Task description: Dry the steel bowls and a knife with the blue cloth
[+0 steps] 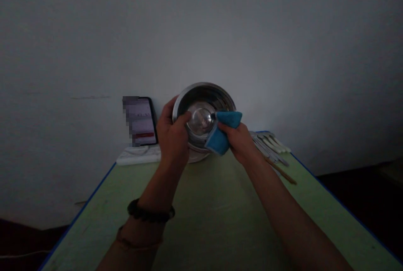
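Observation:
My left hand (171, 134) grips the left rim of a steel bowl (204, 103), which is tilted with its inside facing me, above the far end of the table. My right hand (241, 140) holds a blue cloth (222, 130) pressed against the bowl's lower right inside wall. A dark bead bracelet sits on my left wrist. Another pale dish edge shows just under the bowl, mostly hidden.
The green table (208, 212) has blue edges and stands against a pale wall. A phone (141, 122) leans on the wall at the left, above a white power strip (138, 155). Several spoons and chopsticks (272, 149) lie at the far right.

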A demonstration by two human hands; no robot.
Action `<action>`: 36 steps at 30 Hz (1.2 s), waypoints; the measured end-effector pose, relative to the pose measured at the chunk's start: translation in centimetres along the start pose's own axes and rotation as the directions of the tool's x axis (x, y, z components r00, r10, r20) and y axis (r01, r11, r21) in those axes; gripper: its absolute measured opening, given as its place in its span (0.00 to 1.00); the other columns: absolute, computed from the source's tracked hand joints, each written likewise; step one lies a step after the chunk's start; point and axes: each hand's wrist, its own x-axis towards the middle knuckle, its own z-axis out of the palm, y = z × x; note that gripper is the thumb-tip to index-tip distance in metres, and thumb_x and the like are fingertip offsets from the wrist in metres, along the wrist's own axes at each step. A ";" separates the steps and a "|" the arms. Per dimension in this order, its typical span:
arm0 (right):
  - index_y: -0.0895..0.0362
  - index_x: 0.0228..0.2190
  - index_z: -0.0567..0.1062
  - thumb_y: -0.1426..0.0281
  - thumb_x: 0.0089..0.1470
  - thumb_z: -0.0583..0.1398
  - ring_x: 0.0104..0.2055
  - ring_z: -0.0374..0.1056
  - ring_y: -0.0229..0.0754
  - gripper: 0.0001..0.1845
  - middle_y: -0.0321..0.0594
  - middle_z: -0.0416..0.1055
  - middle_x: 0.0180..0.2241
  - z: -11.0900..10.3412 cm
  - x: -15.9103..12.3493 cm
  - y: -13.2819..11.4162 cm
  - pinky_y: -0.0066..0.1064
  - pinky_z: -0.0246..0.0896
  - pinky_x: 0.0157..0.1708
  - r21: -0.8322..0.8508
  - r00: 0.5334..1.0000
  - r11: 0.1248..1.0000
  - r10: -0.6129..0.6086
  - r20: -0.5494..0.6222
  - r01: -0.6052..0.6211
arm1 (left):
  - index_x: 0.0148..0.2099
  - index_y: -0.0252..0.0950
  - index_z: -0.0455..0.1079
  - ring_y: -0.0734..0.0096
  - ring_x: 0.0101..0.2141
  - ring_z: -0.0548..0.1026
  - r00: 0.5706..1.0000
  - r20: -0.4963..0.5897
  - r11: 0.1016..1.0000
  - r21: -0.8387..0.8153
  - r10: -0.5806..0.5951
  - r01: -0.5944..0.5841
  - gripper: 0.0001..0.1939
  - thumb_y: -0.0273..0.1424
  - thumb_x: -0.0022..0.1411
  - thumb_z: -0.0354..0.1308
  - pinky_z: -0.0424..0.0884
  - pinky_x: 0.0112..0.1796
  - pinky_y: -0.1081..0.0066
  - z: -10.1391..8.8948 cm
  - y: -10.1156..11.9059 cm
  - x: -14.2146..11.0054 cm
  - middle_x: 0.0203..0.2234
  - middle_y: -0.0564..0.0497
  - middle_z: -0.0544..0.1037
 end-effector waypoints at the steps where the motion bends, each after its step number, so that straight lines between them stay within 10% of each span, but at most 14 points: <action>1: 0.58 0.33 0.74 0.67 0.40 0.62 0.36 0.69 0.42 0.15 0.41 0.74 0.35 -0.5 0.0 -0.2 0.36 0.63 0.39 -0.063 0.999 0.998 -0.001 0.050 0.005 | 0.46 0.40 0.69 0.64 0.41 0.73 0.995 0.075 0.997 -0.010 -0.070 0.071 0.20 0.24 0.48 0.56 0.68 0.45 0.62 -0.5 0.3 0.3 0.38 0.53 0.76; 3: 0.58 0.33 0.75 0.67 0.40 0.62 0.34 0.69 0.41 0.14 0.40 0.75 0.33 -1.4 -0.1 -1.0 0.35 0.64 0.36 -0.191 0.979 0.981 0.025 0.204 0.015 | 0.46 0.40 0.70 0.60 0.42 0.73 0.937 0.298 0.983 0.035 -0.181 0.179 0.19 0.26 0.50 0.56 0.68 0.45 0.60 -1.6 1.2 0.9 0.41 0.50 0.76; 9: 0.58 0.27 0.76 0.64 0.41 0.61 0.29 0.67 0.40 0.11 0.37 0.74 0.26 -2.0 -1.3 -3.3 0.29 0.61 0.27 -0.557 0.858 0.780 0.051 0.511 0.285 | 0.49 0.39 0.70 0.58 0.50 0.67 0.522 0.791 0.948 0.272 -0.319 0.167 0.17 0.28 0.55 0.54 0.59 0.52 0.59 -2.1 3.7 0.6 0.48 0.49 0.73; 16: 0.59 0.21 0.75 0.56 0.40 0.61 0.23 0.64 0.37 0.17 0.35 0.68 0.18 -1.6 -1.3 -3.7 0.26 0.53 0.20 -0.656 0.928 0.678 -0.108 0.357 0.331 | 0.55 0.43 0.62 0.59 0.54 0.62 0.481 0.831 0.954 0.298 -0.278 0.037 0.28 0.21 0.52 0.52 0.55 0.55 0.59 -2.5 4.2 0.6 0.53 0.53 0.66; 26: 0.57 0.27 0.74 0.56 0.41 0.61 0.24 0.62 0.36 0.17 0.34 0.69 0.21 -1.0 -1.8 -4.7 0.27 0.55 0.23 -0.566 0.914 0.719 -0.345 0.214 0.404 | 0.43 0.40 0.73 0.56 0.53 0.64 0.676 0.730 0.995 0.047 -0.097 0.092 0.28 0.15 0.40 0.48 0.58 0.54 0.55 -2.2 4.2 0.7 0.48 0.54 0.72; 30: 0.58 0.24 0.72 0.53 0.40 0.60 0.25 0.63 0.38 0.19 0.36 0.69 0.21 -0.8 -1.6 -4.9 0.28 0.58 0.24 -0.474 0.908 0.810 -0.417 -0.053 0.344 | 0.35 0.42 0.75 0.54 0.51 0.65 0.836 0.548 0.999 -0.018 -0.017 0.033 0.22 0.16 0.41 0.51 0.63 0.50 0.54 -1.8 4.4 0.6 0.46 0.56 0.73; 33: 0.58 0.29 0.71 0.52 0.43 0.58 0.28 0.68 0.40 0.21 0.39 0.72 0.27 -0.7 -1.3 -4.7 0.30 0.62 0.25 -0.243 0.957 0.944 -0.258 -0.131 0.221 | 0.31 0.42 0.74 0.56 0.51 0.65 0.926 0.340 0.986 -0.081 0.162 -0.142 0.17 0.16 0.43 0.53 0.62 0.51 0.56 -0.8 4.6 -0.1 0.44 0.58 0.74; 36: 0.58 0.37 0.70 0.55 0.47 0.56 0.32 0.71 0.42 0.20 0.44 0.74 0.35 -0.2 -1.3 -4.1 0.33 0.67 0.29 0.073 0.996 0.995 0.068 0.061 -0.072 | 0.33 0.44 0.73 0.61 0.53 0.63 0.926 0.187 0.945 -0.061 0.327 -0.321 0.17 0.16 0.46 0.53 0.58 0.54 0.60 0.2 4.7 -1.0 0.43 0.62 0.73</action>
